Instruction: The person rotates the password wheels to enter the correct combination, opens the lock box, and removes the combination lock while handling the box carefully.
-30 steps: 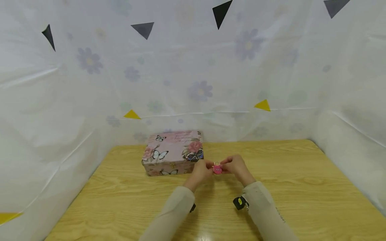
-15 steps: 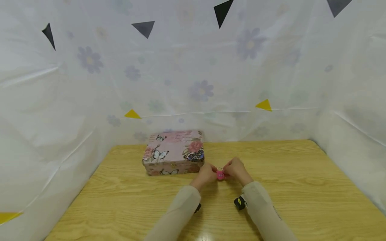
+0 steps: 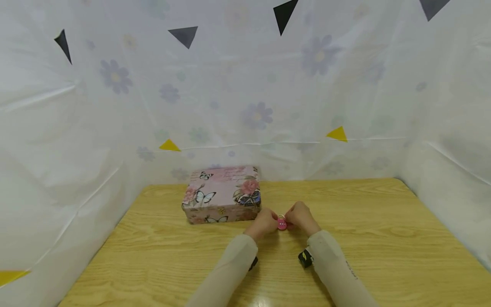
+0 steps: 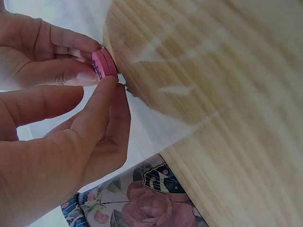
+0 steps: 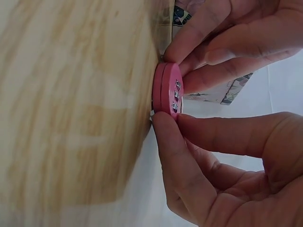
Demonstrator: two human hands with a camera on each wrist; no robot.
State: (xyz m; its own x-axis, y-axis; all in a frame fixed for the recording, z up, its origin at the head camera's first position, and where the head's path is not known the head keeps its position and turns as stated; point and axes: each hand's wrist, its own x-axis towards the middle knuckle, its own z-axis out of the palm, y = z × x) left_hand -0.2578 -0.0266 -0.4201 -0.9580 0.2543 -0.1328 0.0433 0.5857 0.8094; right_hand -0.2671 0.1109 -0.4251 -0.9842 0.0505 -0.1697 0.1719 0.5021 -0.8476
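A small pink combination padlock with a row of number dials and a metal shackle is held between both hands, low over the table. My right hand pinches its right edge between thumb and index finger, as the right wrist view shows. On the opposite edge, fingertips of my left hand hold the padlock; the left thumb stands apart from it in the left wrist view. The dials face up toward me, their digits too small to read.
A pink box with butterflies and roses, lid down, stands left of the hands, a small gold clasp on its front. The wooden table is backed by a white flowered sheet. Dark wrist devices sit below the sleeves.
Both hands have come down and slightly right with the padlock, nearer to me and the tabletop. Most of that shift came in the first half second; the box has stayed put.
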